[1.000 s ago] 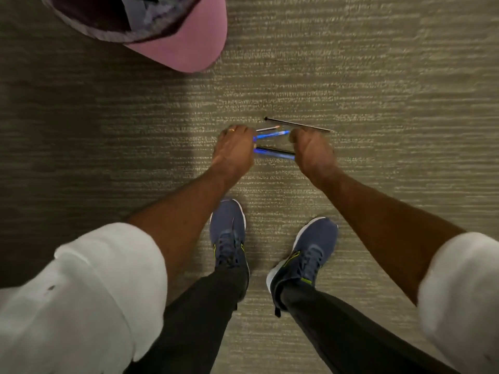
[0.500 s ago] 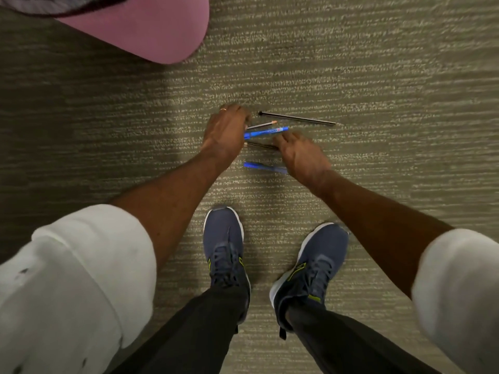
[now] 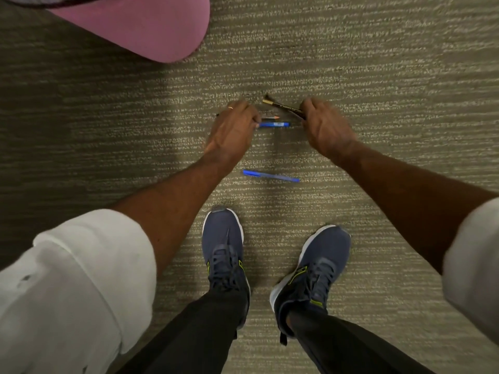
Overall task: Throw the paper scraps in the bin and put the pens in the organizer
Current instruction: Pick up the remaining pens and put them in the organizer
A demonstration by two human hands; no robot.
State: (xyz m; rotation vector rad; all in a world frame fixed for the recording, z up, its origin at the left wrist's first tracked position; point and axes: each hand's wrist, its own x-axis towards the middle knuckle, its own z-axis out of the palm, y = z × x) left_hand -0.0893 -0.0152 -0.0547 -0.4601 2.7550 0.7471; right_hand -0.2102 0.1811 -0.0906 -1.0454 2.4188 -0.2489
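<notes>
My left hand (image 3: 232, 130) is closed low over the carpet on a blue pen (image 3: 274, 125) and a thin pencil (image 3: 270, 118), whose ends stick out to its right. To the right, my right hand (image 3: 325, 128) grips a dark pen with a gold band (image 3: 282, 106), lifted off the floor and pointing up-left. A second blue pen (image 3: 271, 176) lies alone on the carpet below both hands, just ahead of my shoes. No bin, organizer or paper scraps are in view.
The floor is grey-green striped carpet (image 3: 378, 76). A pink rounded object (image 3: 151, 31) fills the top left. My two blue sneakers (image 3: 222, 247) stand at the bottom centre, under my white sleeves and dark trousers.
My right hand moved up and right and picked the long dark pen off the carpet. The lower blue pen stayed on the floor. My left hand kept its pens.
</notes>
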